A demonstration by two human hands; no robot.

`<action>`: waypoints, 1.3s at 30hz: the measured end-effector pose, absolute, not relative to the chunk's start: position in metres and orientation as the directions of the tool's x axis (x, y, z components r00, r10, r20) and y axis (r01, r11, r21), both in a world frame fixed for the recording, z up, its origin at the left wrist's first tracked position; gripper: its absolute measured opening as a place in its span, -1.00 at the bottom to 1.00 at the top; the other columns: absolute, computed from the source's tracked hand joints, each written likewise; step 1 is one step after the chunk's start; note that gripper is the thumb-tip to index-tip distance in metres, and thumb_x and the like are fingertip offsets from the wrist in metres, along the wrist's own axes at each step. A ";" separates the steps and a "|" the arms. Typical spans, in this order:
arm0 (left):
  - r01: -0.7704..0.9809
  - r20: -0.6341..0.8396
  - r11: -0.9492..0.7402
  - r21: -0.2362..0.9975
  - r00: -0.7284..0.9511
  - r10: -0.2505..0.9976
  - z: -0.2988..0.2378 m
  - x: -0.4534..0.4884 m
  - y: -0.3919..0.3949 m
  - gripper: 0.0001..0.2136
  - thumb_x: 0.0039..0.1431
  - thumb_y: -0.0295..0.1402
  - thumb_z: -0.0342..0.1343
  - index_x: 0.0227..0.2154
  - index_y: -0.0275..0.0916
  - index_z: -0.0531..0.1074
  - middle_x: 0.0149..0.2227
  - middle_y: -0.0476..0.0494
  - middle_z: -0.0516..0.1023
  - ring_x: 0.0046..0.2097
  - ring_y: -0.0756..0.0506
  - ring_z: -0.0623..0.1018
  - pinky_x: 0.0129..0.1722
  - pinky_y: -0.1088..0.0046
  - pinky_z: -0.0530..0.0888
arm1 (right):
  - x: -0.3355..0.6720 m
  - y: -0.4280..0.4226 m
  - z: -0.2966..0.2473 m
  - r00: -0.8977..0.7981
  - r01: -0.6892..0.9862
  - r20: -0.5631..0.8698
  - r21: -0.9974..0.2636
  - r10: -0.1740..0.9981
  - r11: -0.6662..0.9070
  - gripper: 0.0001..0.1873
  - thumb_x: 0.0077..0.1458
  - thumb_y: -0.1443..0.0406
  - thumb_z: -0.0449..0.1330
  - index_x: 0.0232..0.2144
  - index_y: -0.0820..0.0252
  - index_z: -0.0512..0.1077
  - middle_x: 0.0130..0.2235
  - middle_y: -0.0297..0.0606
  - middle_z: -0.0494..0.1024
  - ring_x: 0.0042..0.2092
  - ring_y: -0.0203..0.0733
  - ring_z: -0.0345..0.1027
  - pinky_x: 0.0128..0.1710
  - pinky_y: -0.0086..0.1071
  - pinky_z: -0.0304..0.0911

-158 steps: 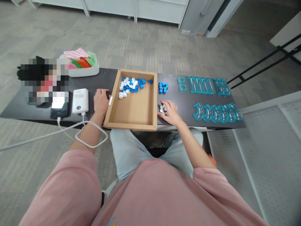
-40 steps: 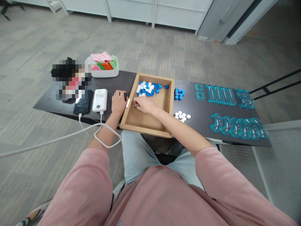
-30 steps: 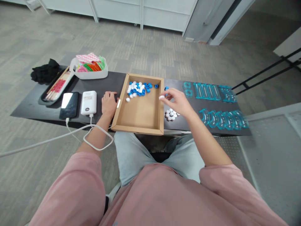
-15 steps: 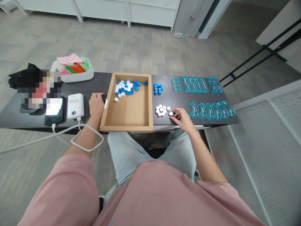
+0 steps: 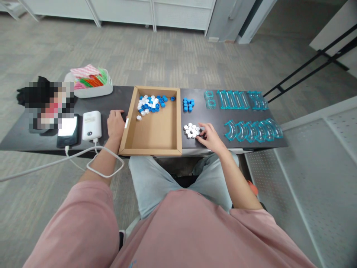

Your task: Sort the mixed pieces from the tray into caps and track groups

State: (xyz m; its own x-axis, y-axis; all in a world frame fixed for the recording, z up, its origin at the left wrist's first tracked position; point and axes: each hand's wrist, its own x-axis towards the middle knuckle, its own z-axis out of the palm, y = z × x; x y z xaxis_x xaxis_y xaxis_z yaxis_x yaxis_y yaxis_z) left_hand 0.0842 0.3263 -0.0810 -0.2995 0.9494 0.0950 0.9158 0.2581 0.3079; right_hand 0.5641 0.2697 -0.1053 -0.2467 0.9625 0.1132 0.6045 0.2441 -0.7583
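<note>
A shallow cardboard tray (image 5: 152,143) sits on the dark table (image 5: 122,96). Mixed blue and white hexagon pieces (image 5: 150,104) lie in its far left corner, with one white piece (image 5: 138,117) apart from them. To the right of the tray are a small blue cluster (image 5: 187,104) and a white cluster (image 5: 191,130). My right hand (image 5: 210,136) rests on the table with its fingertips pressed against the right side of the white cluster. My left hand (image 5: 115,124) lies flat against the tray's left wall, fingers curled over the table.
Translucent teal track pieces lie in a far row (image 5: 235,99) and a near curved row (image 5: 253,130). A white power bank (image 5: 91,125), a phone (image 5: 67,131) and a cable (image 5: 92,163) are on the left, and a white bin of coloured items (image 5: 90,82) stands behind.
My right hand went into the tray, carried a white piece over to the right, and set it down by the white cluster. It now pushes against that cluster. My left hand stayed put.
</note>
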 end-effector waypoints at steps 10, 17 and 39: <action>0.917 0.143 0.250 0.311 -0.305 0.941 -0.091 0.081 0.330 -0.63 0.45 -0.45 0.13 0.25 -0.27 0.56 0.28 -0.54 0.56 0.35 -0.50 0.59 0.38 -0.04 0.51 | 0.445 0.327 -0.046 -0.600 0.468 0.263 -0.650 0.755 0.598 -0.64 0.47 0.27 0.26 0.24 0.09 0.61 0.06 -0.13 0.68 -0.12 -0.04 0.54 0.07 -0.14 0.49; 0.922 0.147 0.236 0.306 -0.291 0.945 -0.092 0.082 0.327 -0.62 0.48 -0.41 0.14 0.28 -0.25 0.53 0.30 -0.52 0.56 0.36 -0.48 0.58 0.41 -0.01 0.49 | 0.294 0.377 -0.033 -0.724 0.663 -0.059 -0.334 0.688 0.670 -0.64 0.60 0.29 0.15 0.29 0.22 0.58 0.34 0.06 0.60 0.26 0.17 0.57 0.16 -0.12 0.47; 0.907 0.108 0.232 0.353 -0.285 0.952 -0.082 0.085 0.324 -0.58 0.47 -0.39 0.07 0.31 -0.28 0.52 0.36 -0.60 0.51 0.41 -0.52 0.51 0.44 -0.10 0.45 | 0.564 0.309 -0.009 -0.222 0.607 0.331 -0.690 0.917 0.395 -0.64 0.36 0.02 0.42 0.10 -0.02 0.61 0.01 -0.15 0.70 -0.06 0.03 0.61 -0.02 -0.07 0.59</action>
